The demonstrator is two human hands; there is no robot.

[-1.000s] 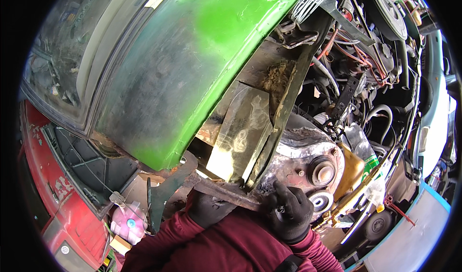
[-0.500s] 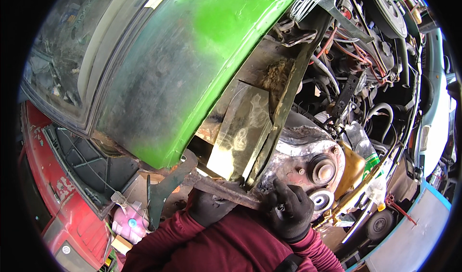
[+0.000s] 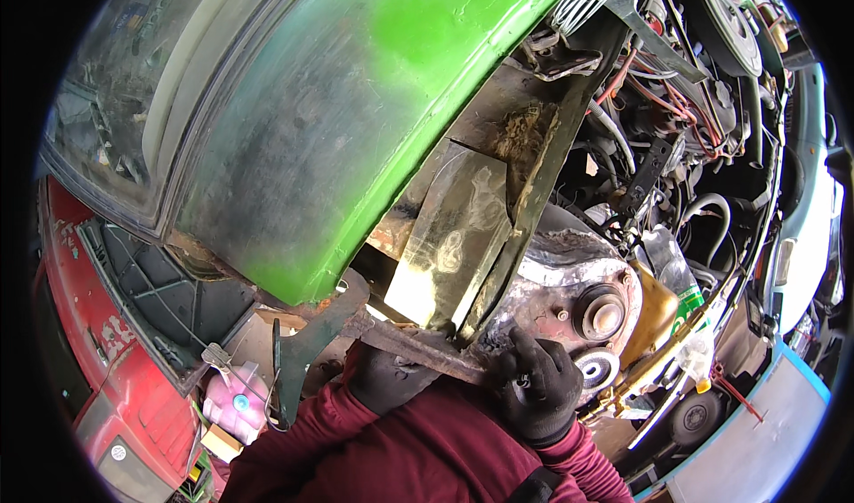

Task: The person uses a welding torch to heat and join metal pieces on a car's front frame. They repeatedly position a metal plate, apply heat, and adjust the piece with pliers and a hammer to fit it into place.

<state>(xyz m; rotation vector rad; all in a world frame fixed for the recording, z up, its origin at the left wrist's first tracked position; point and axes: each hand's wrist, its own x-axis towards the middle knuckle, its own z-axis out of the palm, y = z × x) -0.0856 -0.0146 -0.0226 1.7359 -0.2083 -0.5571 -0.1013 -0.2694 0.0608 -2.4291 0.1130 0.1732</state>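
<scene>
So a beat-up red vehicle [image 3: 147, 383] is sitting off to the left, paint flaking, with a pinkish jug [image 3: 228, 398] and small tan box [image 3: 221, 443] hanging out nearby. Over right, bright light is blowing out a pale blue vehicle [image 3: 808, 147] above a blue-edged panel [image 3: 756, 432].

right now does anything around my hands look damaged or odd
Yes: the metal strip by the left hand looks brown and rusty, and the green panel has a large dark patch breaking its bright paint.
</scene>
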